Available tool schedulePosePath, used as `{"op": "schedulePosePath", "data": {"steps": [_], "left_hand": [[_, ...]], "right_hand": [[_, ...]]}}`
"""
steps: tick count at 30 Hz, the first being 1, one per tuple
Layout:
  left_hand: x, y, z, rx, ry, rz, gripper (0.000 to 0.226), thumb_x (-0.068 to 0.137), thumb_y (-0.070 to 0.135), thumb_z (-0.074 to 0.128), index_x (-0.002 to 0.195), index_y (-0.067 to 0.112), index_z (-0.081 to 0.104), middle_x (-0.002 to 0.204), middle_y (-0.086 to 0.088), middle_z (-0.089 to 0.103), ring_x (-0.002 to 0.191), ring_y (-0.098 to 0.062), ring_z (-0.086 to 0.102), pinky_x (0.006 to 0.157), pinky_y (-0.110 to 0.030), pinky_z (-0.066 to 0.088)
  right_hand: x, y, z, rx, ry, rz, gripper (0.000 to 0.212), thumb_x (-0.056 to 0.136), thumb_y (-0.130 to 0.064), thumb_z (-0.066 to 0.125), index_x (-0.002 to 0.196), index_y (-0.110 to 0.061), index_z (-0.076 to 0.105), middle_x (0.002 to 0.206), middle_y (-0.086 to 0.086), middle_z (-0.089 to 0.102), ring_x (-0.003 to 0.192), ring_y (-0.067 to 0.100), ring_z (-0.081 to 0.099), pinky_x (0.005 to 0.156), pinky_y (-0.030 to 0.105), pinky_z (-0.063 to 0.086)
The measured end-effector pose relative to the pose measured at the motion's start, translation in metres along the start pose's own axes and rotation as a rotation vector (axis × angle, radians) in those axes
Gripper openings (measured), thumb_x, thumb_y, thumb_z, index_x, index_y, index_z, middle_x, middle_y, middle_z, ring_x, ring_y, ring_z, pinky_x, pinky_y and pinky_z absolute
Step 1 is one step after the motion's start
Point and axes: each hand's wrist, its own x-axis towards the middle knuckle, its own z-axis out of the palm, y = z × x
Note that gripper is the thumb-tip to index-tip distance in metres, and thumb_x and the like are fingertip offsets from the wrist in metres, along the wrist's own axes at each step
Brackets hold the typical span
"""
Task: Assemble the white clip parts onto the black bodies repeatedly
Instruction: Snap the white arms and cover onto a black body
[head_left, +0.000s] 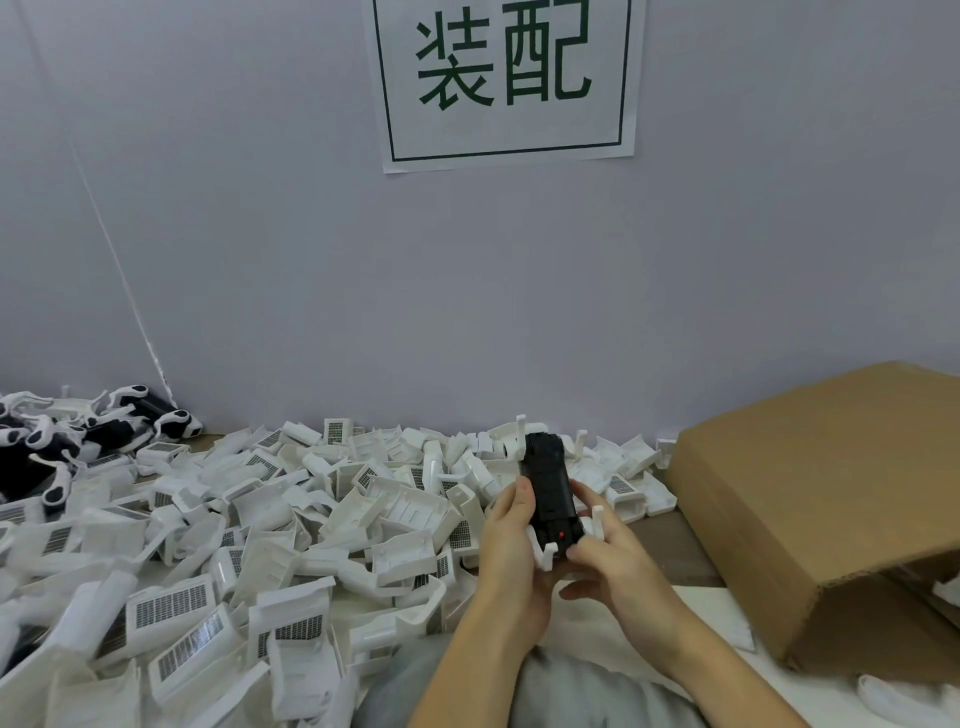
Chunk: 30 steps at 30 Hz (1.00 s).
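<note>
The black body (545, 483) is held up above the near edge of the worktable (670, 540), lengthwise away from the person, with white clip parts (545, 553) already showing at its near and far ends. The left hand (511, 540) grips its left flank, thumb laid along the side; the right hand (605, 540) pinches the near end, fingers curled around a white prong beside a small red mark.

Judging from this, a clip is being seated at the near end. The risk is a half-engaged snap: if the right-hand push comes in crooked, the thin prong could flex or crack, or the body could twist out of the left hand's hold and drop into the heap.

Beyond the hands, a pile of loose white parts (218, 545) spreads over the left and middle of the table. A cardboard box (810, 499) sits at the right edge. Finished black-and-white units (67, 441) lie in the far left corner, against the wall under a paper sign (506, 83).
</note>
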Motion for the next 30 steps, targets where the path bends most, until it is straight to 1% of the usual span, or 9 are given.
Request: {"op": "schedulePosePath", "data": {"steps": [2,3,5,8,14,20,24,28,30], "left_hand": [[-0.0004,0.0002,0.0005,0.015,-0.014,-0.010,0.032,0.108,0.028,0.043,0.124,0.009,0.063,0.104,-0.023,0.070,0.093,-0.038,0.066,0.069,-0.042,0.055],[-0.0007,0.0005,0.0011,0.025,-0.018,-0.017,0.032,0.108,0.027,0.043,0.126,0.008,0.063,0.110,-0.026,0.068,0.097,-0.039,0.066,0.072,-0.044,0.054],[-0.0014,-0.0003,0.0020,0.038,-0.023,-0.025,0.033,0.109,0.027,0.042,0.127,0.008,0.062,0.121,-0.031,0.065,0.100,-0.041,0.064,0.076,-0.046,0.051],[-0.0004,-0.0021,0.0015,0.030,-0.041,-0.019,0.033,0.109,0.026,0.041,0.125,0.007,0.062,0.129,-0.032,0.061,0.097,-0.040,0.062,0.074,-0.044,0.046],[0.0014,-0.0029,-0.0001,0.001,-0.066,-0.028,0.033,0.109,0.027,0.041,0.125,0.009,0.063,0.128,-0.030,0.063,0.102,-0.043,0.063,0.079,-0.048,0.050],[0.0012,-0.0042,-0.0002,-0.003,-0.058,-0.028,0.032,0.109,0.026,0.041,0.123,0.009,0.064,0.120,-0.028,0.065,0.099,-0.039,0.062,0.074,-0.046,0.051],[0.0011,-0.0038,0.0005,-0.002,-0.049,-0.032,0.033,0.109,0.026,0.041,0.125,0.009,0.064,0.115,-0.024,0.067,0.097,-0.038,0.064,0.074,-0.046,0.052],[0.0010,-0.0032,0.0000,0.016,-0.027,-0.033,0.032,0.109,0.026,0.042,0.123,0.009,0.065,0.119,-0.028,0.066,0.095,-0.036,0.064,0.074,-0.045,0.052],[0.0013,-0.0034,-0.0004,0.023,-0.020,-0.031,0.031,0.109,0.026,0.042,0.122,0.009,0.065,0.114,-0.025,0.066,0.091,-0.035,0.064,0.071,-0.042,0.052]], "right_hand": [[0.0006,-0.0004,0.0000,0.001,0.038,0.011,0.043,0.099,-0.016,0.054,0.128,-0.047,0.051,0.085,-0.002,0.073,0.075,0.013,0.064,0.069,0.034,0.045],[0.0008,-0.0009,0.0001,-0.004,0.052,0.020,0.039,0.101,-0.016,0.051,0.127,-0.045,0.053,0.086,-0.003,0.074,0.073,0.012,0.063,0.067,0.033,0.043],[0.0000,-0.0019,0.0004,-0.026,0.069,0.042,0.037,0.102,-0.014,0.050,0.125,-0.043,0.054,0.090,-0.002,0.075,0.074,0.011,0.063,0.063,0.029,0.040],[-0.0020,-0.0031,0.0011,-0.050,0.087,0.062,0.042,0.099,-0.008,0.050,0.123,-0.042,0.056,0.105,0.007,0.074,0.082,0.015,0.061,0.060,0.027,0.039],[-0.0011,-0.0013,0.0009,-0.063,0.067,0.049,0.037,0.101,-0.009,0.048,0.119,-0.039,0.058,0.107,0.015,0.071,0.083,0.019,0.059,0.062,0.028,0.039],[0.0025,0.0028,-0.0019,-0.063,0.060,0.041,0.039,0.100,-0.006,0.048,0.122,-0.037,0.056,0.105,0.016,0.070,0.084,0.021,0.056,0.061,0.029,0.038],[0.0043,0.0044,-0.0029,-0.064,0.060,0.033,0.043,0.097,-0.001,0.048,0.124,-0.033,0.056,0.095,0.009,0.065,0.082,0.023,0.053,0.059,0.029,0.037],[0.0020,0.0043,-0.0029,-0.083,0.039,0.030,0.048,0.093,0.000,0.048,0.120,-0.039,0.056,0.094,0.011,0.065,0.083,0.021,0.054,0.061,0.029,0.037],[0.0015,0.0040,-0.0029,-0.087,0.034,0.029,0.050,0.092,0.001,0.047,0.118,-0.040,0.057,0.090,0.007,0.065,0.080,0.020,0.054,0.057,0.026,0.037]]}}
